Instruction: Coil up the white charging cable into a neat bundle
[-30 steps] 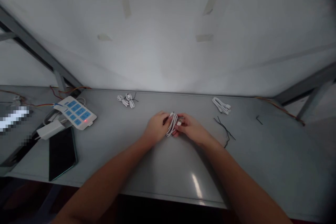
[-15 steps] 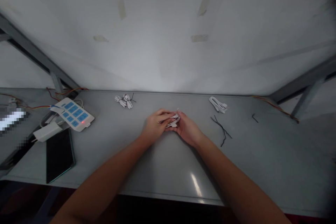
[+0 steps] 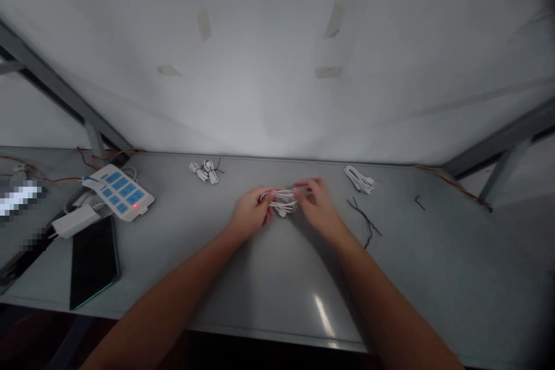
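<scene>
Both my hands meet over the middle of the grey table (image 3: pixel 269 277). Between them is a coiled white cable (image 3: pixel 282 201), stretched sideways. My left hand (image 3: pixel 250 213) pinches the coil's left end with closed fingers. My right hand (image 3: pixel 318 202) grips the coil's right end, fingers curled over it. The cable's plug ends hang at the lower middle of the coil.
Two tied white cable bundles (image 3: pixel 204 170) lie at the back left, another white coil (image 3: pixel 359 178) at the back right. Black twist ties (image 3: pixel 364 218) lie right of my hand, one more (image 3: pixel 419 202) farther right. A power strip (image 3: pixel 120 192), white adapter (image 3: pixel 73 221) and dark phone (image 3: pixel 94 261) sit left.
The hands have drawn apart, spreading the cable coil out sideways from a bunched hold. The view has shifted slightly.
</scene>
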The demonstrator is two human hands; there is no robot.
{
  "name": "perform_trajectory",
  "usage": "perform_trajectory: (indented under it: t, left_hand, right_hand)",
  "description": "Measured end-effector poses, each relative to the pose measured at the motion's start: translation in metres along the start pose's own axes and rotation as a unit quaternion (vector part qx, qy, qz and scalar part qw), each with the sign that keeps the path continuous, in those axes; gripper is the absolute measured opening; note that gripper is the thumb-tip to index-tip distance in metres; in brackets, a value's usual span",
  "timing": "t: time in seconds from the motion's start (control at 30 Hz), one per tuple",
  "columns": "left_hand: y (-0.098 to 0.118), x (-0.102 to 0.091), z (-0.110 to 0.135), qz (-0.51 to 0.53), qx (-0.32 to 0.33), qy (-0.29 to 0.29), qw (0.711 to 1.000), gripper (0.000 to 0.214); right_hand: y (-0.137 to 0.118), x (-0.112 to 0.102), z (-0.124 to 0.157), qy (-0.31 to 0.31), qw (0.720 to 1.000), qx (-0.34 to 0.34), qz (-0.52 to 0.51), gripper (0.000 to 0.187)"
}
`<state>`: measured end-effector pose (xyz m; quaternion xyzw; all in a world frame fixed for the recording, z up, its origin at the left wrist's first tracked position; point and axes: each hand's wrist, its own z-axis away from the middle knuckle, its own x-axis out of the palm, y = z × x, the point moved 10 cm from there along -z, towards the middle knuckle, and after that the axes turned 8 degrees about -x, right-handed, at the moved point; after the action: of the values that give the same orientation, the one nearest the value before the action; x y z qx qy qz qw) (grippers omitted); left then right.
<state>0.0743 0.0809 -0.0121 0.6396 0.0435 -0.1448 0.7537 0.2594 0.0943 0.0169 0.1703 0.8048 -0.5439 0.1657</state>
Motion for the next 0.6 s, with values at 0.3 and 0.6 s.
perform_trajectory:
  t: [0.3, 0.6]
  left_hand:
    - [-0.019, -0.015, -0.009, -0.053, -0.060, 0.045, 0.996, 0.042]
    - [0.010, -0.021, -0.002, -0.300, 0.058, 0.052, 0.951, 0.034]
  right_hand:
    - [0.091, -0.129, 0.004, -0.024, 0.927, 0.201, 0.315, 0.017]
    - [0.081, -0.119, 0.011, -0.061, 0.925, 0.280, 0.249, 0.010]
